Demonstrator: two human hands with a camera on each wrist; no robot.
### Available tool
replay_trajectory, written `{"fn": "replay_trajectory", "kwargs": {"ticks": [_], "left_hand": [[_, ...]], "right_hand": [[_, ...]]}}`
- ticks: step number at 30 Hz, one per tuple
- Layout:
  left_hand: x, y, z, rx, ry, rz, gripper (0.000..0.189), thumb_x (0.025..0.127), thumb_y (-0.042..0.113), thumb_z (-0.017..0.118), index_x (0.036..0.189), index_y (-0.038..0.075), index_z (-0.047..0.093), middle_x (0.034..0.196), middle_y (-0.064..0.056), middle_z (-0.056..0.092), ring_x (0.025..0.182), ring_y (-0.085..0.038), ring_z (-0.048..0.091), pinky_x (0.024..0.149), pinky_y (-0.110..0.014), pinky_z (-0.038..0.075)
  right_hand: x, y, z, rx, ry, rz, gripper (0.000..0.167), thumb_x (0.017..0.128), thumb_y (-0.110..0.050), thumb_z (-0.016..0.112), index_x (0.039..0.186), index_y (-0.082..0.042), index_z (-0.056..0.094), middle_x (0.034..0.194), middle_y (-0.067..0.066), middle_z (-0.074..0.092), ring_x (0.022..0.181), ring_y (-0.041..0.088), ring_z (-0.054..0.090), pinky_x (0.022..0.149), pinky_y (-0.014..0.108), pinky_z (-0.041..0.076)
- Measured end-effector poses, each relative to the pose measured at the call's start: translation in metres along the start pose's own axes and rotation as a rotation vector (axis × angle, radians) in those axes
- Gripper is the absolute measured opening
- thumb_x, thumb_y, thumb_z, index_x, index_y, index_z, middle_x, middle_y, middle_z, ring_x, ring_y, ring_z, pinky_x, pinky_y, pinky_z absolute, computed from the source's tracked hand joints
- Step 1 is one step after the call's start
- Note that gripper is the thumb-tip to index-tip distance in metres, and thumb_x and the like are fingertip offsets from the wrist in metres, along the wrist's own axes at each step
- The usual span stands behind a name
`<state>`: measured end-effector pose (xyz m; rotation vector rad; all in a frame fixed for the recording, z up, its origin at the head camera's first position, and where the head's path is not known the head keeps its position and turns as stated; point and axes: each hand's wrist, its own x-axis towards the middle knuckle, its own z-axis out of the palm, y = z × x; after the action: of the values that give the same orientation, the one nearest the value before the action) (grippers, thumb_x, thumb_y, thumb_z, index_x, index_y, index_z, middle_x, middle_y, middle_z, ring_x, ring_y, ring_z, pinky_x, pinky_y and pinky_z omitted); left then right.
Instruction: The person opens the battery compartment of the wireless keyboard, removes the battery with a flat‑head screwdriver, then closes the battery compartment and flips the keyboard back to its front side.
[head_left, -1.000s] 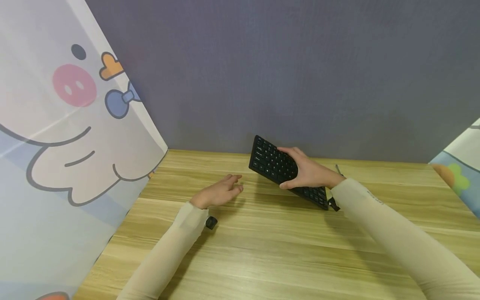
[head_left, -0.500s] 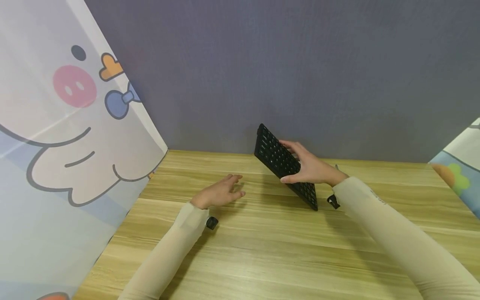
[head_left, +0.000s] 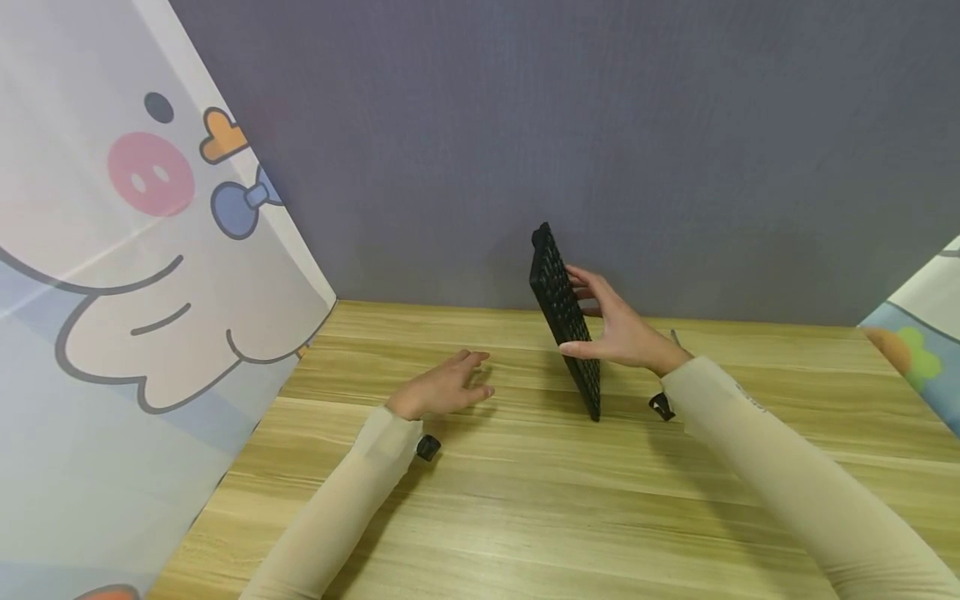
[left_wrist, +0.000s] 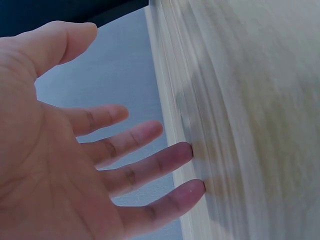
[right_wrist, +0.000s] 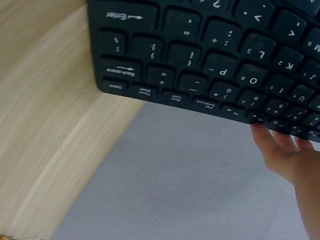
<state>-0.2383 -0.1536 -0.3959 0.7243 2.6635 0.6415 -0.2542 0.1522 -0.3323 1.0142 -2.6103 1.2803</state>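
A black keyboard (head_left: 558, 296) stands steeply tilted, its narrow side toward the head view and its keys facing right. My right hand (head_left: 622, 329) grips it across its width, with the thumb on the near edge and the fingers at the far edge. In the right wrist view, the keys of the keyboard (right_wrist: 220, 55) fill the top, and the fingers (right_wrist: 267, 142) touch its long edge. Whether its lower end touches the table cannot be told. To the left, my left hand (head_left: 442, 387) is held with spread, relaxed fingers and holds nothing; its palm (left_wrist: 55, 170) shows in the left wrist view.
The wooden table (head_left: 487, 517) runs back to a grey fabric wall (head_left: 420, 167). A panel with cartoon prints (head_left: 112, 275) rises on the left, and another printed panel (head_left: 918, 350) borders the right. Small black devices (head_left: 427, 447) hang at both wrists.
The keyboard has turned from leaning left to nearly standing on end. Its upper end has gone up and right, its lower end left. The left hand has barely moved.
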Motion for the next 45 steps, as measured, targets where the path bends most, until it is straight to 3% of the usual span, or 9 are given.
{"fn": "replay_trajectory", "kwargs": {"ticks": [5,15,20,24,30,37,45], "left_hand": [[0.002,-0.001,0.001,-0.001,-0.002,0.01,0.069,0.096,0.045,0.05,0.15,0.011,0.024,0.153,-0.016,0.018,0.139,-0.03,0.018,0.106,-0.049,0.026],[0.001,0.004,0.003,-0.021,-0.011,0.014,0.069,0.096,0.044,0.051,0.15,0.01,0.024,0.153,-0.016,0.02,0.14,-0.03,0.014,0.107,-0.05,0.024],[0.002,0.007,0.006,0.046,-0.04,0.015,0.073,0.095,0.048,0.051,0.15,0.01,0.023,0.152,-0.018,0.02,0.139,-0.037,0.015,0.105,-0.055,0.023],[0.005,0.011,0.008,0.088,-0.045,0.025,0.075,0.094,0.05,0.052,0.151,0.01,0.023,0.153,-0.017,0.021,0.138,-0.039,0.015,0.105,-0.057,0.021],[0.017,0.021,0.011,0.097,-0.032,0.087,0.08,0.091,0.056,0.053,0.151,0.013,0.022,0.153,-0.016,0.02,0.139,-0.038,0.012,0.107,-0.055,0.017],[0.036,0.043,0.012,0.028,0.017,0.168,0.095,0.083,0.058,0.063,0.153,0.015,0.015,0.154,-0.012,0.018,0.14,-0.033,0.013,0.109,-0.051,0.017],[0.051,0.054,0.014,-0.031,0.037,0.23,0.108,0.076,0.06,0.069,0.154,0.018,0.007,0.156,-0.004,0.015,0.14,-0.028,0.014,0.109,-0.046,0.018]], "right_hand": [[-0.005,-0.031,-0.001,0.03,0.021,-0.009,0.099,0.078,-0.014,0.078,0.152,-0.008,0.011,0.145,0.02,0.023,0.127,0.038,0.035,0.101,0.053,0.032],[-0.007,-0.025,0.007,0.166,0.093,-0.107,0.104,0.075,-0.003,0.077,0.152,-0.007,0.007,0.141,0.024,0.026,0.126,0.04,0.035,0.1,0.058,0.03],[-0.008,-0.02,0.011,0.241,0.126,-0.158,0.107,0.074,0.002,0.077,0.151,-0.006,0.003,0.141,0.026,0.025,0.128,0.039,0.032,0.101,0.058,0.028],[-0.011,-0.018,0.013,0.264,0.131,-0.183,0.106,0.076,-0.001,0.076,0.151,-0.007,0.002,0.143,0.026,0.023,0.13,0.039,0.029,0.101,0.058,0.027],[-0.018,-0.016,0.011,0.263,0.142,-0.197,0.105,0.078,-0.003,0.075,0.151,-0.007,0.001,0.145,0.024,0.02,0.131,0.038,0.026,0.101,0.059,0.027],[-0.021,-0.015,0.01,0.246,0.128,-0.172,0.105,0.08,-0.008,0.075,0.151,-0.008,-0.002,0.148,0.024,0.015,0.133,0.037,0.023,0.101,0.058,0.027],[-0.022,-0.014,0.011,0.255,0.127,-0.185,0.105,0.084,-0.023,0.074,0.15,-0.006,-0.006,0.148,0.026,0.011,0.131,0.041,0.022,0.101,0.061,0.023]]}}
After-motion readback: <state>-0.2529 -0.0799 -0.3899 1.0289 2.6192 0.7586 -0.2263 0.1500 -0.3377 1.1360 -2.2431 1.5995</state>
